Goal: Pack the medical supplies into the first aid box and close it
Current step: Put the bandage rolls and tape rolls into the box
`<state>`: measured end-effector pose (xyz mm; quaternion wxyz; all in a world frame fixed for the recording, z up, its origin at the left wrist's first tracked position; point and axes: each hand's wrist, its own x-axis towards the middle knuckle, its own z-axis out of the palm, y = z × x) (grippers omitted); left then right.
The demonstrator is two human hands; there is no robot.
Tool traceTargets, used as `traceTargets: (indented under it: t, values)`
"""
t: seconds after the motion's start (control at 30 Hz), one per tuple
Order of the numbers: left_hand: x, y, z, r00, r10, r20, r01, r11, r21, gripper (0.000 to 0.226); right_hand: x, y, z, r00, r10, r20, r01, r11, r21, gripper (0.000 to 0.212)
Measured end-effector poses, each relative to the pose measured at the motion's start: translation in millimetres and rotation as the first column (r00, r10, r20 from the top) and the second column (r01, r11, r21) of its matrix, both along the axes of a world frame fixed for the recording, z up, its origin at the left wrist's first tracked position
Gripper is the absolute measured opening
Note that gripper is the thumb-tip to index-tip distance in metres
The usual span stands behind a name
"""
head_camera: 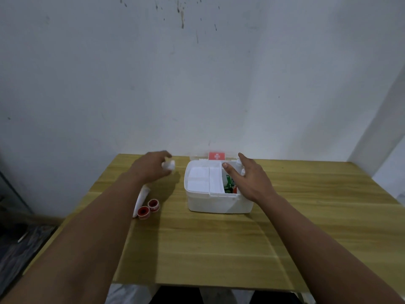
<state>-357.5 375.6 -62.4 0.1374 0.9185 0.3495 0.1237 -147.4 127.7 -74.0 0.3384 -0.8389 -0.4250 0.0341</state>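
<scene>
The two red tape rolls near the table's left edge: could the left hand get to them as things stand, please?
Probably not yet: the left hand already holds a white object. Otherwise the two red tape rolls lie uncovered beside its forearm.

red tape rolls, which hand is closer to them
Left. The left hand hovers just beyond the red tape rolls, holding a white roll; the right hand is over the box, farther right.

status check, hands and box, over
Left hand shut on white roll, left of box. Right hand open over box, lid up. Two red tapes and a tube not packed.
</scene>
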Motion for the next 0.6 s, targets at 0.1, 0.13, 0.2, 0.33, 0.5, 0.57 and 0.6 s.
traceTargets:
  t: [0.1,0.13,0.2,0.33,0.5,0.57,0.6]
  values:
    - [13.8,-10.0,24.7,0.972,-0.063,0.227,0.076,0.996,-0.049,0.047,0.1,-0.3,0.0,1.0,0.005,-0.005,-0.005,1.0,0.003,0.096]
    - [20.4,-16.1,31.8,0.964,-0.1,0.245,0.118,0.991,-0.058,0.045,0.3,-0.5,0.0,1.0,0.006,-0.006,-0.006,1.0,0.005,0.096]
    - [35.0,-31.0,41.1,0.958,-0.187,0.218,0.204,0.977,-0.055,0.04,-0.1,-1.0,0.5,1.0,0.005,-0.007,-0.005,1.0,0.006,0.095]
    - [60.6,-54.0,39.5,0.963,-0.26,-0.064,0.263,0.964,0.039,0.023,-1.0,-1.6,0.6,1.0,-0.001,0.005,0.001,1.0,0.001,0.095]
    - [70.4,-62.8,40.0,0.933,-0.22,-0.284,0.278,0.943,0.183,0.021,-0.8,-0.4,0.3,1.0,-0.007,0.001,0.007,1.0,-0.007,0.096]
    - [70.2,-62.4,45.3,0.924,-0.235,-0.303,0.297,0.938,0.179,0.021,-0.4,0.2,-0.5,1.0,-0.005,0.005,0.005,1.0,-0.007,0.097]
    - [69.0,-61.8,47.9,0.924,-0.252,-0.287,0.305,0.939,0.158,0.02,-0.1,0.6,-1.1,1.0,-0.005,0.005,0.005,1.0,-0.006,0.097]
